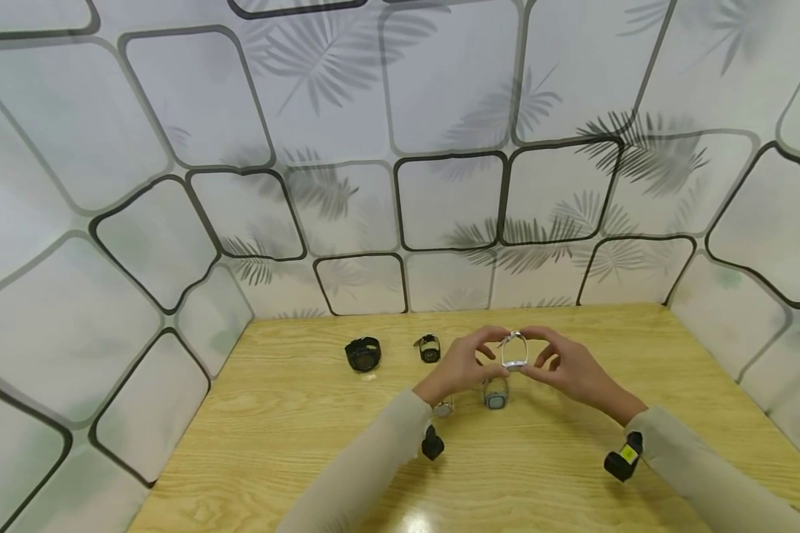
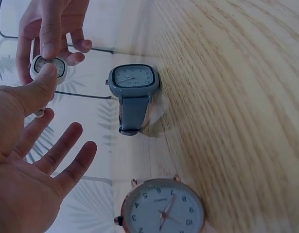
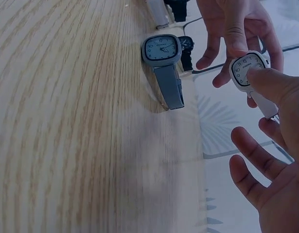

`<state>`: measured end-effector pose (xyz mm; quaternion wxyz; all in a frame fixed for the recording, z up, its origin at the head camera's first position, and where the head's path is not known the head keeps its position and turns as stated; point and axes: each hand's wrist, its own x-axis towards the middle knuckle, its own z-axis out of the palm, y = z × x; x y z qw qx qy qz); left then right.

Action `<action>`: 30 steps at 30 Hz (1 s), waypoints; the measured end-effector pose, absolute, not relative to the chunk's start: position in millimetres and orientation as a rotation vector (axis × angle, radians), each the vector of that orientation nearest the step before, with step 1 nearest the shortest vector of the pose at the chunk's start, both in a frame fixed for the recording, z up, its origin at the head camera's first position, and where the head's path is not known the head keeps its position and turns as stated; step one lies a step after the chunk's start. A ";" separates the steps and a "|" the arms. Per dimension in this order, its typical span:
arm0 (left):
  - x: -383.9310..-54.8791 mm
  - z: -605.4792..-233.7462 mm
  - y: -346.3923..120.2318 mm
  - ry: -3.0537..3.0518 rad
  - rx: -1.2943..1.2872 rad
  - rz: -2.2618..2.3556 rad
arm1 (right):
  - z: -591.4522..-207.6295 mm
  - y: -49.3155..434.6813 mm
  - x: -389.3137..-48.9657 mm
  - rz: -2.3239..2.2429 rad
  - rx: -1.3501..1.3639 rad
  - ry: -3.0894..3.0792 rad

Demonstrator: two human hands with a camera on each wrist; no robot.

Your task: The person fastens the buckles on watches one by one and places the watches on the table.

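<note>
Above the wooden table, both my hands hold a white watch [image 1: 515, 365] with a rounded-square dial, its strap forming a loop. My left hand [image 1: 465, 360] pinches it from the left side. From the right, my right hand [image 1: 571, 368] pinches it too. In the right wrist view, thumbs press on the white watch [image 3: 241, 74] at its dial, which they partly cover. A grey-blue watch [image 1: 496, 400] stands on the table just below the hands. Near the left wrist sits a round watch [image 2: 164, 206] with a pale dial and rose-gold rim, partly hidden by the arm in the head view.
Farther back on the table [image 1: 273, 414] are a large black watch [image 1: 364, 357] and a smaller black watch [image 1: 430, 353], left of the hands. A patterned cloth wall [image 1: 450, 203] encloses the table at the back and both sides.
</note>
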<state>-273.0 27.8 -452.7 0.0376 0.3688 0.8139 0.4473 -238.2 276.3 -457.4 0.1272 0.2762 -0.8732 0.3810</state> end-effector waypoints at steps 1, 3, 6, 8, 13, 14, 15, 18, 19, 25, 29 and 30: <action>-273.3 -452.4 27.3 2.504 1.133 1.370 | -457.1 276.0 -238.8 1.099 0.805 -2.545; -274.0 -451.8 26.4 2.512 1.128 1.366 | -456.7 275.6 -240.6 1.084 0.813 -2.551; -275.9 -450.5 25.9 2.538 1.098 1.367 | -455.0 275.4 -245.5 1.066 0.822 -2.573; -277.5 -449.4 26.1 2.564 1.081 1.363 | -452.8 275.5 -249.4 1.061 0.829 -2.600; -281.8 -447.3 28.0 2.631 1.043 1.327 | -448.1 276.8 -260.3 1.063 0.835 -2.704; -282.7 -447.2 28.4 2.636 1.030 1.319 | -447.6 276.7 -262.4 1.065 0.840 -2.722; -283.9 -447.2 28.8 2.639 1.018 1.317 | -447.6 276.8 -264.8 1.068 0.843 -2.738; -288.7 -447.7 31.1 2.636 0.979 1.321 | -448.4 276.4 -270.0 1.097 0.854 -2.762; -290.7 -447.8 31.7 2.634 0.968 1.319 | -449.5 276.1 -271.8 1.104 0.855 -2.765; -303.6 -451.4 32.3 2.607 0.850 1.285 | -457.6 274.2 -283.2 1.110 0.813 -2.798; -310.1 -455.0 29.5 2.584 0.772 1.282 | -461.2 269.7 -292.1 1.151 0.784 -2.851; -311.4 -455.6 28.8 2.587 0.761 1.275 | -461.8 268.3 -294.0 1.166 0.781 -2.865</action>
